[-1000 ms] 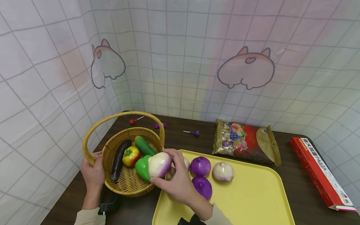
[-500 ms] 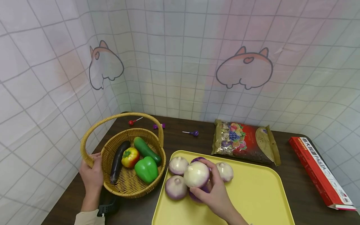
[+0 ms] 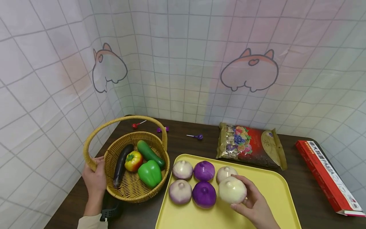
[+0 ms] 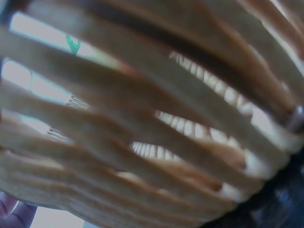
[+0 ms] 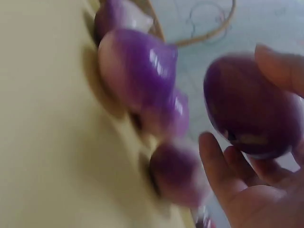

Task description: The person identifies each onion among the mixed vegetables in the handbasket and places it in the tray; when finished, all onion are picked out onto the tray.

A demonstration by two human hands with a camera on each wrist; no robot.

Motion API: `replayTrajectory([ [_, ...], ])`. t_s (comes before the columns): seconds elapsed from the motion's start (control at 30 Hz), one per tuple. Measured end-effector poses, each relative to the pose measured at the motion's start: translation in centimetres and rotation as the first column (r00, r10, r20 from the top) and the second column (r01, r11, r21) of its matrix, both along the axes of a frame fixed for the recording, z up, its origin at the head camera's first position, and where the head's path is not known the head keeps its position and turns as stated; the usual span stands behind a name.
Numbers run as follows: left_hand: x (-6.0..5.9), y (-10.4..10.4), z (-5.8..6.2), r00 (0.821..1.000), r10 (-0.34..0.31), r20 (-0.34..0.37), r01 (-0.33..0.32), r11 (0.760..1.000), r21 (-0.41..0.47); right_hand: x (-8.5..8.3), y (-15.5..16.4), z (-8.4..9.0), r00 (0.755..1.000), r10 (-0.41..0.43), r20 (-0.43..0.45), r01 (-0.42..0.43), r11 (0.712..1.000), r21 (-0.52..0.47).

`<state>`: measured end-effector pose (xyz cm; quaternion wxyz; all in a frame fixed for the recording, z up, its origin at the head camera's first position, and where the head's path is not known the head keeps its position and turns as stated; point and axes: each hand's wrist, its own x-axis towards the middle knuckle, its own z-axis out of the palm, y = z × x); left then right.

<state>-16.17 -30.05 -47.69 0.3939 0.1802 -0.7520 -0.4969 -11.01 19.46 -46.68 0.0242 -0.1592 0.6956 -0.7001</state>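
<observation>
My right hand (image 3: 255, 203) holds a white and purple onion (image 3: 232, 190) between thumb and fingers, over the yellow tray (image 3: 274, 194). In the right wrist view this onion (image 5: 251, 104) shows its purple underside, apart from the tray surface. Several other onions sit on the tray in two rows: purple ones (image 3: 204, 194) and paler ones (image 3: 180, 191). The held onion partly covers a pale onion (image 3: 226, 172) behind it. My left hand (image 3: 95, 178) grips the wicker basket (image 3: 140, 197) at its left side, by the handle's base. Close weave (image 4: 142, 95) fills the left wrist view.
Inside the basket lie an eggplant (image 3: 123, 165), a red-yellow fruit (image 3: 133, 161), a cucumber (image 3: 150, 153) and a green bell pepper (image 3: 150, 174). Behind are lollipops (image 3: 199, 136), a wrapped candy (image 3: 162, 129) and a candy bag (image 3: 248, 144). A pasta box (image 3: 328, 178) lies right.
My right hand has carried the onion from above the basket rightward over the tray, to the front of the right-hand pale onion. The left hand has stayed on the basket.
</observation>
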Motion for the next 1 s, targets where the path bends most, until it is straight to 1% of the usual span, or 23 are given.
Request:
replayTrajectory([
  [0.1,0.0,0.0,0.1,1.000,0.008,0.003,-0.008,1.000,0.004,0.4,1.5,-0.7,0.999,-0.045,0.008,0.044,0.996,0.083],
  [0.17,0.1,0.1,0.1,1.000,0.013,0.008,-0.013,1.000,0.006,0.7,2.2,-1.2,0.999,-0.045,0.030,0.042,0.994,0.103],
  [0.23,0.1,0.1,0.0,1.000,0.010,0.011,-0.011,1.000,0.010,0.9,2.8,-1.8,0.998,-0.019,0.061,0.013,0.995,0.099],
  [0.33,0.2,0.3,0.0,1.000,0.007,0.017,-0.007,1.000,0.012,1.0,3.2,-2.5,0.994,0.053,0.093,-0.060,0.995,0.075],
  [0.4,0.2,0.3,0.0,1.000,0.007,0.020,-0.007,1.000,0.014,1.0,3.3,-3.0,0.992,0.090,0.085,-0.096,0.993,0.073],
  [0.5,0.3,0.4,0.1,1.000,0.013,0.015,-0.013,1.000,0.013,0.8,3.3,-3.5,0.993,0.106,0.042,-0.110,0.988,0.110],
  [0.63,0.2,0.3,0.1,1.000,0.011,0.001,-0.011,1.000,0.000,0.8,3.1,-3.7,0.997,0.068,-0.020,-0.063,0.977,0.205],
  [0.77,0.1,0.3,0.2,1.000,0.018,0.000,-0.018,1.000,-0.013,0.8,2.9,-3.9,0.999,0.015,-0.041,-0.003,0.959,0.283],
  [0.9,0.0,0.2,0.2,1.000,0.019,0.004,-0.019,1.000,-0.008,0.8,2.7,-4.2,0.999,-0.008,-0.031,0.017,0.954,0.299],
  [1.0,0.0,0.2,0.1,1.000,0.015,0.008,-0.015,1.000,-0.007,0.8,2.6,-4.4,1.000,-0.016,-0.022,0.022,0.960,0.280],
])
